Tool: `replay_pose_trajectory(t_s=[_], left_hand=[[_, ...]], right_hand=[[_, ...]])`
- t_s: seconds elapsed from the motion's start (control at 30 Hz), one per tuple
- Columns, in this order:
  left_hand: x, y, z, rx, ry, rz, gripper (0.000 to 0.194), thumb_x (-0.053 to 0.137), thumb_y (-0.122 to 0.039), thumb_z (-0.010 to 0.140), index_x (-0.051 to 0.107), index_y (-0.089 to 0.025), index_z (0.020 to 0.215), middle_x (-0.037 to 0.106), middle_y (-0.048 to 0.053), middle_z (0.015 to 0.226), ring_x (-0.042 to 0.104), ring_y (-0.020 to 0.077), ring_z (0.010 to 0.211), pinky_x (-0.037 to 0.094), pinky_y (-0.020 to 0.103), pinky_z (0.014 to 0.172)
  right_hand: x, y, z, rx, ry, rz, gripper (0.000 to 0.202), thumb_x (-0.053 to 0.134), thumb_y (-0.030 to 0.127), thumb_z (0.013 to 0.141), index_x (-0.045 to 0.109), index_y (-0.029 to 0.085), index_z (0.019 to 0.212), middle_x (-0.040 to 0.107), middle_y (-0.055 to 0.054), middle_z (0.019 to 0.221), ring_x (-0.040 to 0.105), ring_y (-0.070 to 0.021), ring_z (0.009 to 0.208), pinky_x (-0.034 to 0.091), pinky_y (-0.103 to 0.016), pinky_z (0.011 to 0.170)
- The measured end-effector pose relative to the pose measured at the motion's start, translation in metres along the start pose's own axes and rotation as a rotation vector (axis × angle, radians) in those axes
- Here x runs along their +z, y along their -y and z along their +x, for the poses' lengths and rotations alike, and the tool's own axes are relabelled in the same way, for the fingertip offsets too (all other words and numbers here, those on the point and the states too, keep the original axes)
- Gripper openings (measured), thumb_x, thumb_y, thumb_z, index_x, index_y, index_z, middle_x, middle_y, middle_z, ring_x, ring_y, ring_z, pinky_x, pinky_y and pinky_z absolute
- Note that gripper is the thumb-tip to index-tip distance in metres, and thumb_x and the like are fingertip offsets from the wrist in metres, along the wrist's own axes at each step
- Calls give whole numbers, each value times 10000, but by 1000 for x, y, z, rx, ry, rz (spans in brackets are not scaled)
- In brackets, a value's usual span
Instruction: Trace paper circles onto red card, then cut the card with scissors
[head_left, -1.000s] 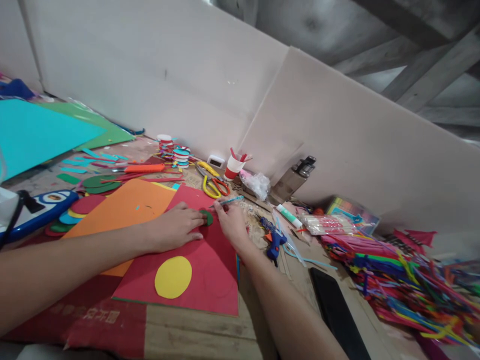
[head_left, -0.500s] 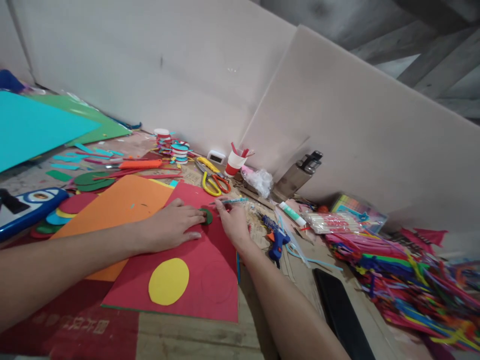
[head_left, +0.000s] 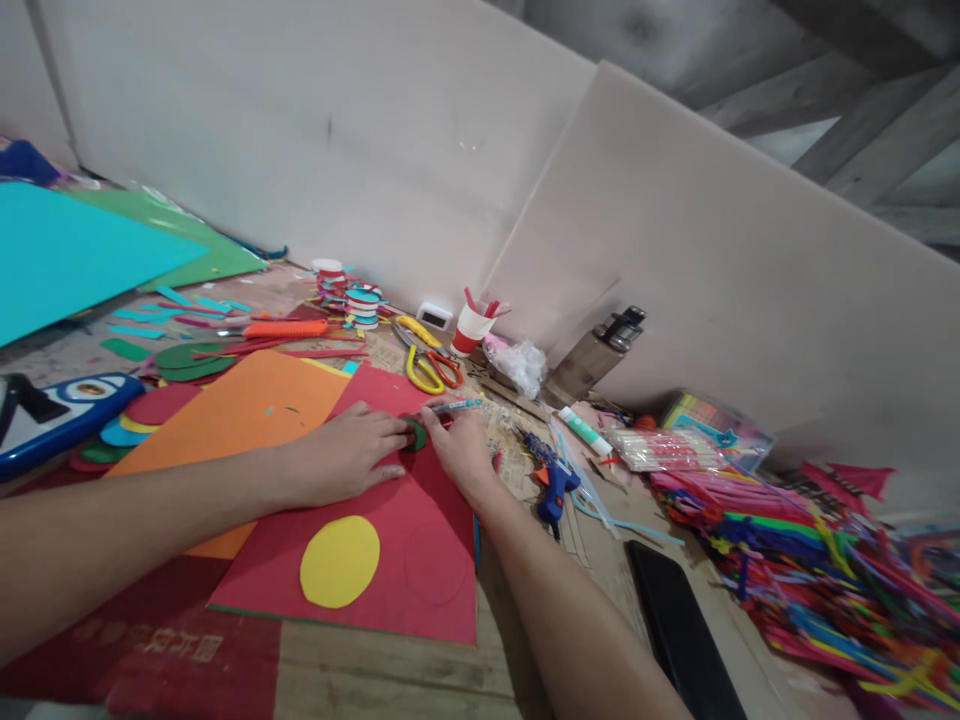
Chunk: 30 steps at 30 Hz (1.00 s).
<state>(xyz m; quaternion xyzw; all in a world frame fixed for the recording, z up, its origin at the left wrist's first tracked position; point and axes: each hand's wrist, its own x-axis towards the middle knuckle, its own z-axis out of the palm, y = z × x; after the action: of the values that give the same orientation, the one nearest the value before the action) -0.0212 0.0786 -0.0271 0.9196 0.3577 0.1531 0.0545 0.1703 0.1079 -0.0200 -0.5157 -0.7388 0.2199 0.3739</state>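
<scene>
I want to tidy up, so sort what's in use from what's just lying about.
In use: pen, in right hand; green disc, under left hand's fingers; red sheet.

Apparently just lying about: glue gun, glue stick, cutter, bottle, cup.

Room being lit dimly and softly; white wall [head_left: 315,140] being greyed by shade; faint glare being thrown off plastic packet [head_left: 664,448]; edges being stretched, pipe cleaners [head_left: 817,570] at right being blurred.

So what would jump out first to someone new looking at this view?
Probably the yellow circle on the near part of the red sheet, with the orange sheet partly under its left side. Next, likely the bright turquoise sheet at far left and the heap of multicoloured strands at right.
</scene>
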Motion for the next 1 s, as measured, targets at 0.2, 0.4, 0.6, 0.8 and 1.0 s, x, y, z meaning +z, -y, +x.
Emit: replay_pose_trajectory(t_s=[0.2, 0.4, 0.6, 0.8, 1.0], left_hand=[[2, 2, -1, 1, 7, 39, 376, 504, -420, 963, 644, -221, 1250, 653, 105, 1303, 612, 273, 1143, 399, 412, 913], [5, 2, -1, 10, -26, 32, 367, 509, -422, 961, 648, -227, 1240, 664, 98, 1275, 614, 263, 1133, 399, 403, 918], [4, 2, -1, 10, -12, 51, 376, 510, -425, 960, 644, -228, 1249, 657, 94, 1298, 608, 269, 1147, 394, 400, 912], [3, 1, -1, 8, 18, 65, 390, 502, -418, 965, 638, -207, 1263, 649, 107, 1312, 605, 275, 1157, 391, 423, 928], [1, 1, 0, -6, 30, 63, 399, 507, -417, 963, 627, -210, 1282, 634, 108, 1342, 604, 280, 1172, 392, 425, 924]], right_hand=[[1, 2, -1, 16, 14, -19, 164, 556, 251, 876, 697, 198, 811, 734, -48, 805, 672, -198, 777, 494, -315, 767], [0, 4, -1, 31, 34, -40, 155, 554, 237, 874, 696, 201, 824, 736, -41, 821, 671, -190, 786, 493, -310, 764], [0, 5, -1, 49, 46, -25, 156, 555, 234, 879, 696, 198, 823, 735, -44, 813, 675, -195, 779, 497, -317, 766], [1, 4, -1, 45, 37, -27, 159, 551, 224, 878, 696, 193, 820, 737, -54, 835, 679, -203, 806, 496, -332, 806], [0, 3, -1, 37, 16, -43, 167, 550, 213, 872, 684, 193, 773, 728, -53, 801, 671, -198, 779, 488, -317, 784]])
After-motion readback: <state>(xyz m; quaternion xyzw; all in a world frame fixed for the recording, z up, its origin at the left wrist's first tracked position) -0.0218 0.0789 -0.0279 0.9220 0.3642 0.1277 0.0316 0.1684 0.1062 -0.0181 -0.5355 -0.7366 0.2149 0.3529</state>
